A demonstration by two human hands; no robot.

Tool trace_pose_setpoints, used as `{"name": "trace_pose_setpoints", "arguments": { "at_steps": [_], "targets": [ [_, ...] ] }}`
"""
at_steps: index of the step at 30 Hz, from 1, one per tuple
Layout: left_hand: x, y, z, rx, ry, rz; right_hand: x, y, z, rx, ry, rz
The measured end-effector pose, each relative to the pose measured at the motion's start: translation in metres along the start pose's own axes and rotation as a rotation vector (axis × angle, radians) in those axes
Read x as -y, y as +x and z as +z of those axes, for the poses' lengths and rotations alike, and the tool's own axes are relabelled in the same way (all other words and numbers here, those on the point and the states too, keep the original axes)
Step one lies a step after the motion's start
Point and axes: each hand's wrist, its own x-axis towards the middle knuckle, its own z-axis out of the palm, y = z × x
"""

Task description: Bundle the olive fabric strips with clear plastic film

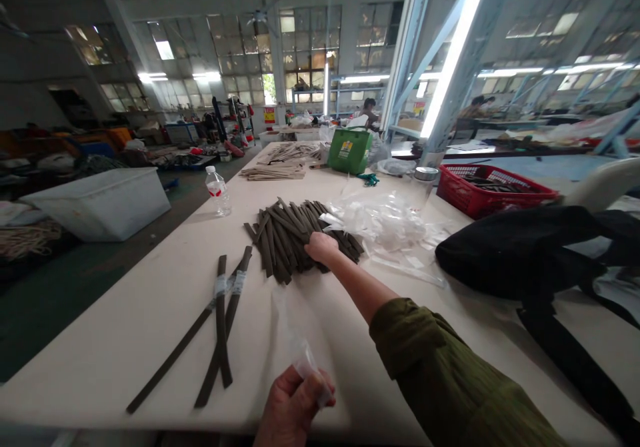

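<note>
In my left hand [295,404], near the front edge of the table, a clear plastic bag [305,360] is pinched between thumb and fingers. My right hand [323,248] reaches forward to a pile of dark grey-brown flat strips [280,237]. Its fingers are closed on a strip at the right part of the pile, with the fingertips partly hidden. To the left on the table lie several longer dark strips [223,327], crossing one another, with clear plastic wrapped round their upper parts. Loose clear plastic bags [395,224] lie heaped just right of the pile.
A water bottle [217,192] stands by the table's left edge. Farther back are pale strips [280,167] and a green bag [350,150]. On the right are a lidded clear jar [425,184], a red basket [493,190] and a black bag [505,254]. A white bin [107,200] stands left.
</note>
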Motion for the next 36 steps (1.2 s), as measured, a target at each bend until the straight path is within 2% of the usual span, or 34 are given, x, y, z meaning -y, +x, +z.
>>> {"name": "trace_pose_setpoints", "arguments": {
  "at_steps": [3, 6, 9, 13, 15, 17, 21, 25, 28, 32, 36],
  "targets": [
    [0.003, 0.004, -0.001, -0.084, -0.06, -0.056, -0.014, -0.004, -0.01, 0.077, 0.143, 0.03],
    [0.003, 0.012, 0.0, -0.138, -0.107, -0.075, -0.034, -0.024, -0.016, 0.167, 0.346, 0.055],
    [0.001, 0.023, 0.005, -0.142, -0.147, -0.065, -0.058, -0.062, -0.021, 0.243, 0.573, 0.065],
    [0.003, 0.039, 0.018, -0.084, -0.241, -0.09, -0.091, -0.136, -0.024, 0.327, 0.853, 0.054],
    [0.009, 0.046, 0.028, -0.038, -0.281, -0.138, -0.105, -0.175, -0.021, 0.354, 0.967, 0.059],
    [0.016, 0.049, 0.04, 0.028, -0.332, -0.186, -0.117, -0.211, -0.014, 0.414, 1.209, 0.083],
    [0.024, 0.049, 0.063, 0.17, -0.39, -0.214, -0.138, -0.263, 0.005, 0.409, 1.31, 0.115],
    [0.029, 0.046, 0.074, 0.126, -0.418, -0.244, -0.154, -0.293, 0.026, 0.496, 1.341, 0.071],
    [0.033, 0.042, 0.074, 0.088, -0.359, -0.153, -0.161, -0.307, 0.035, 0.588, 1.307, 0.054],
    [0.038, 0.029, 0.072, 0.13, -0.151, -0.006, -0.163, -0.318, 0.023, 0.505, 1.242, 0.001],
    [0.043, 0.013, 0.069, 0.207, 0.003, -0.046, -0.159, -0.312, -0.002, 0.252, 1.18, -0.114]
  ]
}}
